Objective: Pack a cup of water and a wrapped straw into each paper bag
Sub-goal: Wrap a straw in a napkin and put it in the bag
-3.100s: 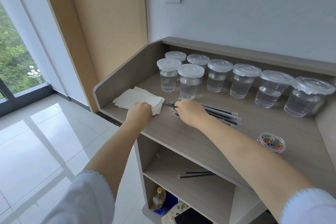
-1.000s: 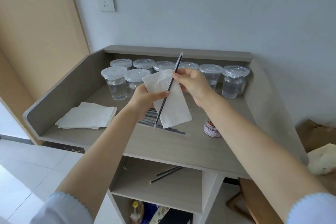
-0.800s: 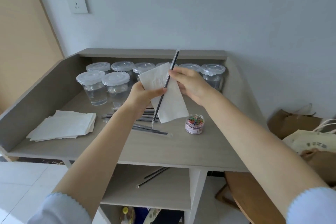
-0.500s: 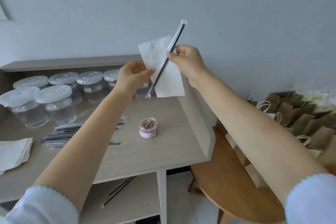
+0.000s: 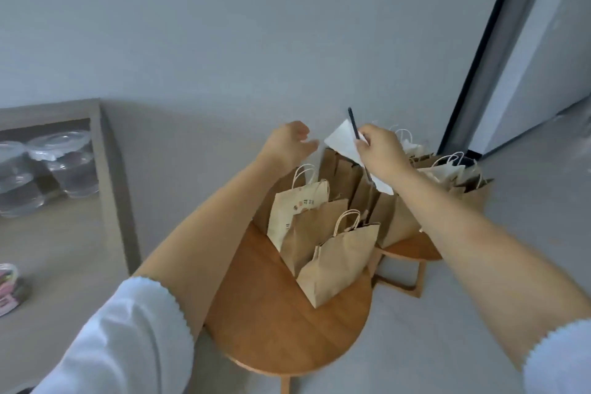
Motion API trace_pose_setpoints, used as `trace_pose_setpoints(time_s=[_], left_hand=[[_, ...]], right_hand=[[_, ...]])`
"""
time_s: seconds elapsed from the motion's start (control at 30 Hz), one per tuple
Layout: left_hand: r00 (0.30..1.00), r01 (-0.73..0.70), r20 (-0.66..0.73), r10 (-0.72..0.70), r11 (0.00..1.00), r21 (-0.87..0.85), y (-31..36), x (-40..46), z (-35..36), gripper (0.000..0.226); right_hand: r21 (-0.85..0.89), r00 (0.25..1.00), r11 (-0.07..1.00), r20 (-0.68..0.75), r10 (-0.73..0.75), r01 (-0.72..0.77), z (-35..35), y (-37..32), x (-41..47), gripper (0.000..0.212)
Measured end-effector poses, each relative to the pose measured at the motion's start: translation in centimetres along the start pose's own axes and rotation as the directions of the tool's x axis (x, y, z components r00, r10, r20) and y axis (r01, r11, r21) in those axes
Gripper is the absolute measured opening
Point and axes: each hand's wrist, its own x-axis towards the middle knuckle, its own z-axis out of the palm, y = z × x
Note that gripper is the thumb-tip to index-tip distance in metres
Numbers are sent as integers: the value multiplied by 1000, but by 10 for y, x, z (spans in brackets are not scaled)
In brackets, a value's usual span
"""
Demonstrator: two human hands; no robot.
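We see small printed marks on the pale cream paper bag with white twisted handles [image 5: 295, 201], too blurred to read. It stands at the left of a cluster of plain brown paper bags [image 5: 339, 262] on the round brown wooden worktop [image 5: 275, 333]; the bags' insides are hidden from us. More brown and white bags [image 5: 447, 169] crowd a second wooden table [image 5: 412, 249] further right. Our right hand [image 5: 382, 153] pinches a thin dark straw [image 5: 353, 125] together with a white paper napkin [image 5: 343, 141] above the far bags, its grip closed on both. Our left hand [image 5: 289, 144] hovers just left of the napkin, fingers loosely spread, holding nothing. At far left, clear lidded plastic cups of water [image 5: 60, 163] stand on the grey worktop [image 5: 60, 246], a small tub of coloured clips [image 5: 8, 291] nearer us.
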Motion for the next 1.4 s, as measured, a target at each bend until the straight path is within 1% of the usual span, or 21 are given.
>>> trace_pose_setpoints(time_s=[0.1, 0.2, 0.27, 0.4, 0.53, 0.63, 0.77, 0.9, 1.0, 1.07, 1.17, 1.23, 1.33, 1.4], left_hand=[[985, -23, 175, -2, 990, 142, 8, 12, 85, 41], [947, -30, 317, -53, 967, 253, 5, 15, 160, 47], [916, -63, 397, -61, 954, 292, 2, 20, 201, 43], [877, -109, 477, -64, 939, 327, 6, 38, 262, 43], [844, -262, 536, 31, 895, 362, 20, 67, 307, 39], [847, -304, 528, 60, 870, 389, 20, 106, 343, 40], [862, -231, 506, -25, 870, 436, 16, 169, 383, 38], [886, -160, 457, -76, 876, 456, 12, 220, 410, 24], [897, -137, 432, -91, 873, 468, 7, 241, 422, 27], [908, -119, 407, -104, 865, 487, 2, 255, 433, 28], [925, -32, 343, -162, 867, 497, -7, 277, 448, 24], [925, 50, 298, -236, 853, 519, -13, 288, 460, 21], [905, 189, 234, -356, 828, 528, -19, 295, 478, 23], [880, 256, 216, -423, 805, 535, -22, 296, 489, 26]], right_hand=[[-162, 995, 985, 80, 66, -52, -4, 75, -26, 14], [-222, 976, 969, 162, 143, -105, -5, 131, -45, 16], [-243, 961, 958, 192, 198, -149, -6, 162, -53, 20], [-305, 948, 933, 190, 257, -192, -7, 218, -55, 19], [-354, 935, 914, 211, 286, -200, -3, 265, -31, 19], [-379, 932, 906, 218, 288, -191, 3, 303, -2, 19], [-451, 935, 876, 208, 288, -169, 4, 352, 50, 20], [-388, 928, 908, 256, 273, -160, -5, 383, 97, 18], [-354, 934, 926, 269, 234, -130, -2, 405, 122, 18], [-322, 930, 941, 303, 206, -103, 1, 418, 140, 21], [-229, 939, 972, 316, 133, -60, 6, 438, 171, 27], [-168, 941, 986, 331, 68, -13, 9, 450, 193, 28], [-63, 930, 998, 368, 2, 23, 13, 468, 217, 30], [16, 916, 999, 398, -42, 40, 16, 481, 225, 29]])
